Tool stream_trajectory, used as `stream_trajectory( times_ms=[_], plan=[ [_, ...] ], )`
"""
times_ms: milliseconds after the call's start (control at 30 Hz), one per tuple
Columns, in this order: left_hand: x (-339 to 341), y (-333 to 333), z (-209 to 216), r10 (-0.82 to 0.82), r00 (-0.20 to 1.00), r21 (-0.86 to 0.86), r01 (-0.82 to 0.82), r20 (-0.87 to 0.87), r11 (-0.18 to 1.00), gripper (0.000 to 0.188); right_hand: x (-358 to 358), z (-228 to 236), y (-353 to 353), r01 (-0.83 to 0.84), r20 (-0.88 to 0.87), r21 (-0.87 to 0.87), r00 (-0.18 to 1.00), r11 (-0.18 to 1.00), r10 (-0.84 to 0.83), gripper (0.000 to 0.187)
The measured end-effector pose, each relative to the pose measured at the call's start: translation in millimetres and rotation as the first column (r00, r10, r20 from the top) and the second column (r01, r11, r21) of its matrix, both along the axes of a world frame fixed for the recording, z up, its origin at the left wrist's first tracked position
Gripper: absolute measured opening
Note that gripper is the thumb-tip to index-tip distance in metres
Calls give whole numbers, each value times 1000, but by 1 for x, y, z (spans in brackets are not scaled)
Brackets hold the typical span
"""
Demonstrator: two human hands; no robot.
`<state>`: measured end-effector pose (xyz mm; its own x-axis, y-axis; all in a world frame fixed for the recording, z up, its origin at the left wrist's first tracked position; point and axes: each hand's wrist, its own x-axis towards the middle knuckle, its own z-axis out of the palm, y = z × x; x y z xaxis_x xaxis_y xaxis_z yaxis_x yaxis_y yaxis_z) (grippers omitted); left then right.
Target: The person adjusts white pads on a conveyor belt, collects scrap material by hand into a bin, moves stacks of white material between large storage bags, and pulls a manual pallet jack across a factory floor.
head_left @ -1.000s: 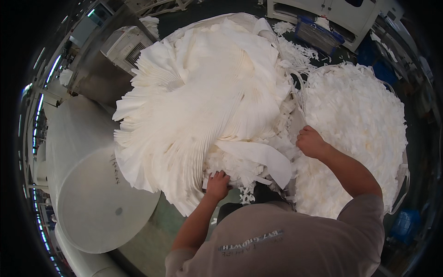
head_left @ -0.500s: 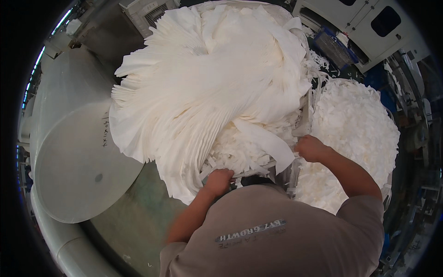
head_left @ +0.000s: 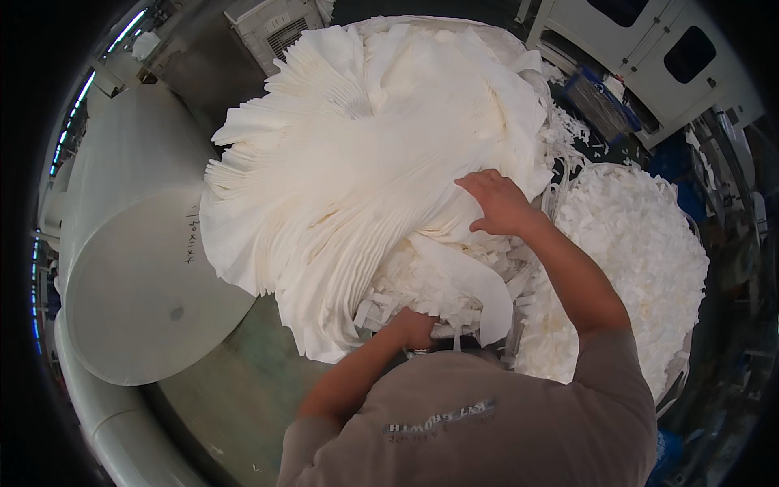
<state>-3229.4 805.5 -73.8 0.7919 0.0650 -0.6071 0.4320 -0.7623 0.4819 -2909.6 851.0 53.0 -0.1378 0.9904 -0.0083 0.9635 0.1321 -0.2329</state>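
Your left hand (head_left: 415, 329) is by the white scraps (head_left: 410, 280); I can't tell if it grips. Your right hand (head_left: 497, 204), fingers spread, is nearer the white sheets' middle (head_left: 349, 162), ahead and left; long folds slant back leftward toward you.

Heap of white sheets (head_left: 349, 174), layered, edges fanned in folds, spread across upper centre of frame, loose white scraps (head_left: 414, 282), jumbled, just below centre.

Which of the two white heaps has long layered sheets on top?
The larger left heap, with the right hand over it; the right heap shows only short loose scraps.
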Motion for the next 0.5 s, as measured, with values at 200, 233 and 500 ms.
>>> stream_trajectory(
  times_ms=[200,233,500],
  plan=[
    [4,4,57,101,992,45,-105,77,993,50,-33,-60,43,104,171,-174,982,979,-74,78],
    [5,2,65,106,991,52,-110,78,993,46,-24,-73,41,112,176,-208,982,972,-76,71],
    [-34,-15,95,221,948,58,-240,230,969,35,74,-92,-32,-32,196,-145,979,989,61,41]
  ],
)
